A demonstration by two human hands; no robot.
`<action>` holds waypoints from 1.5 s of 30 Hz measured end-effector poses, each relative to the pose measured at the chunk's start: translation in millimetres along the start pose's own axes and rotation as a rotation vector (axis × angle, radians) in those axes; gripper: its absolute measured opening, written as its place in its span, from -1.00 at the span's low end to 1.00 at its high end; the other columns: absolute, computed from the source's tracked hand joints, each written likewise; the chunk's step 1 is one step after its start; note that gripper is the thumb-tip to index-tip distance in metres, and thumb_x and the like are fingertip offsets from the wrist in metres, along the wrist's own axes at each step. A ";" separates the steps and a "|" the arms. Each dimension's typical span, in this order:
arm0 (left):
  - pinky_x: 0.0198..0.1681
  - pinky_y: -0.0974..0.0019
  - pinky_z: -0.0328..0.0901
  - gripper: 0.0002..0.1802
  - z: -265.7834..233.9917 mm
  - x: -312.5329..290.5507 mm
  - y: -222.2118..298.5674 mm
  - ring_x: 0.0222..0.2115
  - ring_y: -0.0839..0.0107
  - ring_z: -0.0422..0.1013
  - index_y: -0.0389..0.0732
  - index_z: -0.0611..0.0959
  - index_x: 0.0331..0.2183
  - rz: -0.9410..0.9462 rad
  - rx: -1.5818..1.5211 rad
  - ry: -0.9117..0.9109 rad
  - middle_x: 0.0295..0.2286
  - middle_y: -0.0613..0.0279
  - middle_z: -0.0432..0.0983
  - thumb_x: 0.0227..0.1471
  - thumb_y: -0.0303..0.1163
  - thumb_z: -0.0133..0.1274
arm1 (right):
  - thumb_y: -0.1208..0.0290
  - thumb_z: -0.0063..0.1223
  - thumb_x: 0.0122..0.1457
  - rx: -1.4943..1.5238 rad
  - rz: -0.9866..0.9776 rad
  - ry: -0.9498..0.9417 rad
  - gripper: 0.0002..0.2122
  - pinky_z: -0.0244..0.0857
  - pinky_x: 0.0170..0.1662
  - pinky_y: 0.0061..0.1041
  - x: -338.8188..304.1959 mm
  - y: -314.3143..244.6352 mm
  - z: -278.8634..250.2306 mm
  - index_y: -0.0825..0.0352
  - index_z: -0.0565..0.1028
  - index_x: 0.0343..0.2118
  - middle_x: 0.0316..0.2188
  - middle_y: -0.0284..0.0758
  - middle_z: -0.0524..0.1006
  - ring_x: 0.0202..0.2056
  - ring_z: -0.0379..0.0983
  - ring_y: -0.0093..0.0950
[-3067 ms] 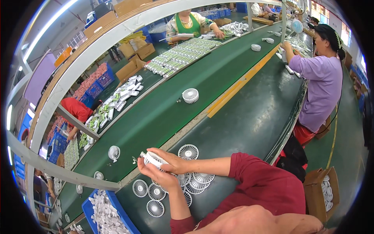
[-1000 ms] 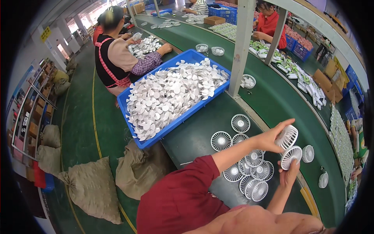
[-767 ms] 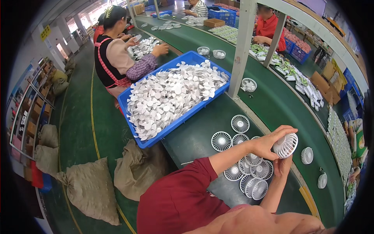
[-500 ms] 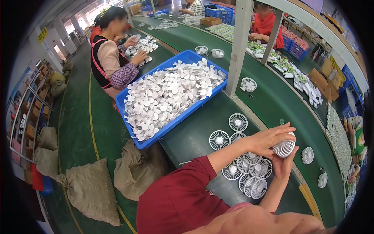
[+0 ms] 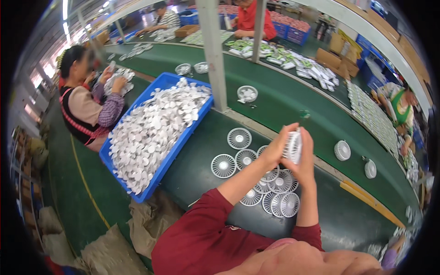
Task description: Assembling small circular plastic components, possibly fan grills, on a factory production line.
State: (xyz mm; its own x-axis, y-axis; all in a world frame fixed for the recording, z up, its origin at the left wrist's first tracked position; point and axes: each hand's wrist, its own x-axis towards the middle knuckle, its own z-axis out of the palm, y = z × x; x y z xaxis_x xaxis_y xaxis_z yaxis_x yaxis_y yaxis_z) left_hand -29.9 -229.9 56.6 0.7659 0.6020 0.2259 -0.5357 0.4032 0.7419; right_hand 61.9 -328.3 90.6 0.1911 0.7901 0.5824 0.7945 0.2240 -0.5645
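Between my two palms is a white fan head (image 5: 293, 145), turned edge-on with its ribbed grille showing. My left hand (image 5: 276, 147) presses it from the left, and my right hand (image 5: 307, 158) closes round the other side. A small greenish part (image 5: 304, 115) shows just beyond my fingertips; I cannot tell whether it is joined to the fan head. Below my wrists, several round white fan grilles (image 5: 279, 183) lie overlapping on the dark green table (image 5: 188, 178). Others lie further left, including one flat grille (image 5: 223, 166).
A blue tray (image 5: 158, 183) heaped with white fan blades (image 5: 153, 130) stands to the left. A grey post (image 5: 213, 55) rises behind it. Fan heads (image 5: 342, 150) sit on the green conveyor (image 5: 316, 133). A co-worker (image 5: 87, 101) handles white parts at far left. Sacks (image 5: 112, 252) lie below.
The view has swung, so the tray and co-worker appear further left. My hands have turned the fan head edge-on and now press it between both palms.
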 end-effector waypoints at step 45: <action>0.06 -0.01 0.16 -0.58 -109.7 114.2 10.1 -0.03 -0.08 0.30 -0.31 0.43 -0.02 0.522 1.444 0.297 -0.07 -0.14 0.40 0.02 -0.47 -0.04 | 0.39 0.24 -0.03 -0.462 0.152 0.226 -0.55 0.14 0.15 -0.14 -2.7 127.2 -10.3 0.31 0.44 -0.02 0.00 -0.05 0.41 0.08 0.27 -0.09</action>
State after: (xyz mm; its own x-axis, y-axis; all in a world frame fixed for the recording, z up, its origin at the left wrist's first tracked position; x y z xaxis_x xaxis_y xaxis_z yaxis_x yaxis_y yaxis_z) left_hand 13.2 -81.4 20.6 0.4231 0.6383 0.6431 0.2051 -0.7588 0.6182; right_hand 168.3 -307.8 23.3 0.4026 0.6400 0.6545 0.9094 -0.1983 -0.3655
